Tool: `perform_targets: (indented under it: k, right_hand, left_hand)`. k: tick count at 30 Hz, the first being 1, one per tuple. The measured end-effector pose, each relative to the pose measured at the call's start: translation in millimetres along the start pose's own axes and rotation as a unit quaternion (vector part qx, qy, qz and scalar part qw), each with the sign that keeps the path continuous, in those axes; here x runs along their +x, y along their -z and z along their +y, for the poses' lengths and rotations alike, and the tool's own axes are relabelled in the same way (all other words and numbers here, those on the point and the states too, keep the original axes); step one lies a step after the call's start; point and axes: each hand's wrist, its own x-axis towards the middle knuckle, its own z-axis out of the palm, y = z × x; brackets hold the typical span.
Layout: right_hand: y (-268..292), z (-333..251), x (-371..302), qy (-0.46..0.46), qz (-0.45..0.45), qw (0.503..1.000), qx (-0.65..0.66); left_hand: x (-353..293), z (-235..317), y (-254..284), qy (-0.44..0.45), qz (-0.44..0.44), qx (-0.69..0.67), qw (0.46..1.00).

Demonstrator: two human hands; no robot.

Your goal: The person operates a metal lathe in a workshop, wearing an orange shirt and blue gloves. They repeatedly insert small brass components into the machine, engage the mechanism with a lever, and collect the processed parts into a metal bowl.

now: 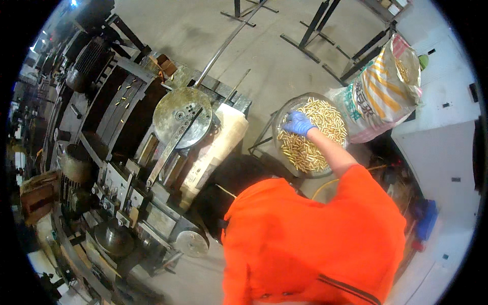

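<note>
A round, shallow metal basin (347, 143) holds a heap of small brass-coloured cylinders (320, 122). My right hand (298, 123), in a blue glove, is down at the left part of this heap. Its fingers curl in among the pieces and look closed on some of them, though the fingertips are partly hidden. My right forearm reaches in from the orange sleeve. The left hand does not show; the left orange sleeve (239, 249) leads down to the lower edge.
Left of the basin stands a machine with a round metal plate (170, 114) and a bar across it. A worn light-coloured sheet (223, 137) slopes beside the plate. A printed woven sack (378, 91) holding more brass-coloured pieces stands at the right. A blue object (427, 219) lies near the white wall panels.
</note>
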Motion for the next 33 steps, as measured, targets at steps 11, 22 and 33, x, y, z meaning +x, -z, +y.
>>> perform_targets:
  k: [11,22,33]
  right_hand:
    - [-39,23,49,0.049,-0.1,0.984,-0.137]
    - [-52,4,75,0.188,-0.207,0.907,-0.315]
    - [15,-62,14,0.066,-0.014,0.991,-0.113]
  left_hand:
    - [-7,38,0,0.01,-0.106,-0.125,0.987]
    - [-25,22,-12,-0.108,-0.044,-0.107,0.987]
    - [-48,69,-10,-0.026,-0.222,-0.256,0.941]
